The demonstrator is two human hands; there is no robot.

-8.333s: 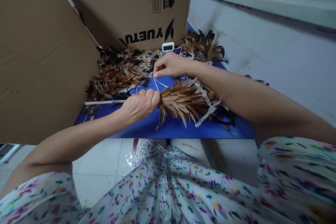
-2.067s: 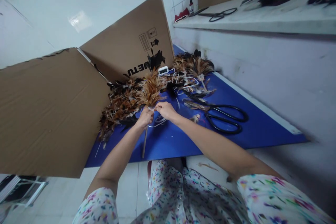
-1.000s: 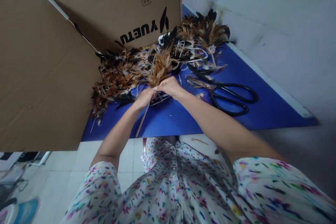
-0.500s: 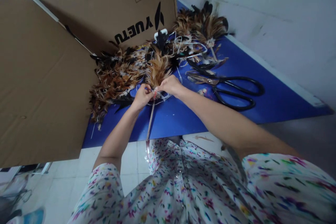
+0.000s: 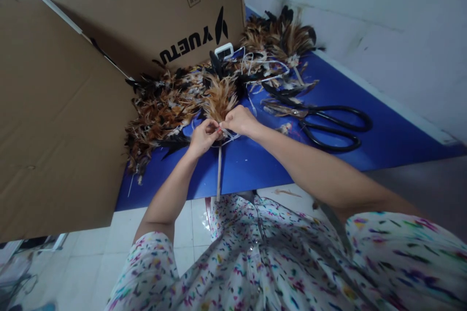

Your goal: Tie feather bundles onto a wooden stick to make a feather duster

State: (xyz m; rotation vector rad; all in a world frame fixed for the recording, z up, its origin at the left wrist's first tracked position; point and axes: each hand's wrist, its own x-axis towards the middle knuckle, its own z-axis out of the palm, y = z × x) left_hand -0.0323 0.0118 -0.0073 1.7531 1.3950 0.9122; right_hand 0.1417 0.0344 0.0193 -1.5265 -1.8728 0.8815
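Observation:
A feather duster (image 5: 221,97) points away from me, with tan feathers at the top and a thin wooden stick (image 5: 219,170) running down toward the table's front edge. My left hand (image 5: 204,137) is closed in a pinch at the base of the feathers, where a bit of red shows by the fingertips. From the other side, my right hand (image 5: 240,120) pinches the same spot, its fingertips almost touching the left ones. Pale quill ends stick out under the right fingers. Whatever fine strand lies between the fingertips is too small to make out.
Brown and black feathers (image 5: 164,107) are heaped at left against a cardboard box (image 5: 127,19). Large black-handled scissors (image 5: 333,129) lie on the blue tabletop (image 5: 394,121) at right. Behind are a white device (image 5: 224,51), a white cable (image 5: 270,77) and another feather bundle (image 5: 292,39) by the wall.
The lower end of the stick has swung to the right and now stands nearly straight. Both hands have shifted slightly right, still pinching at the feather base. The view has moved a little.

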